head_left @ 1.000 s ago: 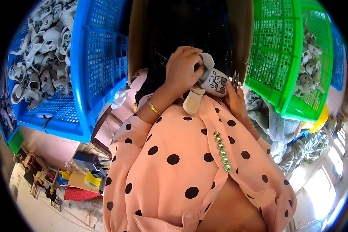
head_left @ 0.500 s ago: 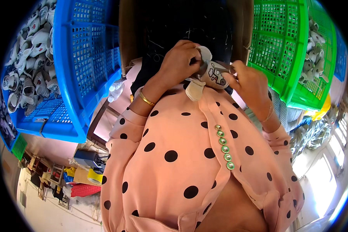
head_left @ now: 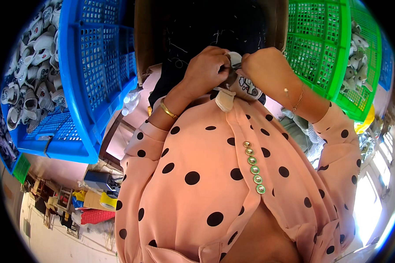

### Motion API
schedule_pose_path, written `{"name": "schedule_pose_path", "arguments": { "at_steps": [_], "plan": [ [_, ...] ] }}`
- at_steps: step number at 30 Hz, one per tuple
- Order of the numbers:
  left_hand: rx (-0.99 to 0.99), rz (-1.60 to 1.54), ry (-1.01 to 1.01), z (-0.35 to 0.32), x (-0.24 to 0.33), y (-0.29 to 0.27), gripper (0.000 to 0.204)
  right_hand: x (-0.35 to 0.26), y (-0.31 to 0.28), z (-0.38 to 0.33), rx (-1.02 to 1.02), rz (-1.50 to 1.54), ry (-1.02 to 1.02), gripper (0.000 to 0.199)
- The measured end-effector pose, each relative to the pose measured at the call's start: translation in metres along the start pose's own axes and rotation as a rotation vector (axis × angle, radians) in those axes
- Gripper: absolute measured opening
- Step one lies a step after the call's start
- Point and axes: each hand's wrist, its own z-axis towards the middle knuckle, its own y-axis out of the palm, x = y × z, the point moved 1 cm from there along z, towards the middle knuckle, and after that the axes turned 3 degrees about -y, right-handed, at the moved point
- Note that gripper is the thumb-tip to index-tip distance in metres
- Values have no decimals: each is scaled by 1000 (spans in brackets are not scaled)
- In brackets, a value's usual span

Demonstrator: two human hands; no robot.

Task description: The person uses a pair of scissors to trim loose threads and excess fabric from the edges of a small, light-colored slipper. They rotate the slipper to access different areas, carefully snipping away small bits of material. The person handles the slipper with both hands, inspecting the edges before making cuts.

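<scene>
Because it looks soft and light, the small shoe upper (head_left: 246,85) is best pinched by an edge

At far left, a blue basket (head_left: 74,87) holds a heap of similar pale pieces (head_left: 44,48). Next comes the left hand (head_left: 206,68), its grip closed on the upper near a pale rounded end piece (head_left: 235,58). The upper sits just to this hand's right, by the front of a peach, dotted shirt (head_left: 197,151); a line drawing of a vehicle (head_left: 251,89) shows on it, and a cream tab (head_left: 224,100) hangs toward the shirt. By its look it should weigh little, give easily under the fingers, and neither slip much nor break, though the tab would probably flop; the rounded edge seems the surest place to pinch, leaving the drawing uncreased. Further right, the right hand (head_left: 267,65) is curled over beside the drawing, its fingertips hidden, so I cannot tell whether its grip is clamped on anything. At far right, a green basket (head_left: 322,44) holds more pale-grey pieces (head_left: 357,65).
</scene>
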Motion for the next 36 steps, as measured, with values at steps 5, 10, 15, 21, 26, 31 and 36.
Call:
{"name": "schedule_pose_path", "arguments": {
  "at_steps": [5,10,15,21,26,31,36],
  "plan": [
    [-20,32,-18,0,3,0,7,7,6,5,54,57,-90,26],
    [-33,47,-33,0,4,0,7,12,9,11,55,6,-180,29],
    [-54,87,-16,1,3,2,10,10,17,15,63,-26,-188,26],
    [-27,-62,-82,2,7,-6,14,10,21,13,-39,-2,-108,30],
    [304,-744,-317,-4,4,-35,18,19,-5,-15,16,545,415,42],
    [686,296,-54,6,9,-73,22,26,47,-40,196,1154,757,47],
    [312,153,-10,9,19,-60,34,-3,55,-30,296,978,590,36]
  ]
}}
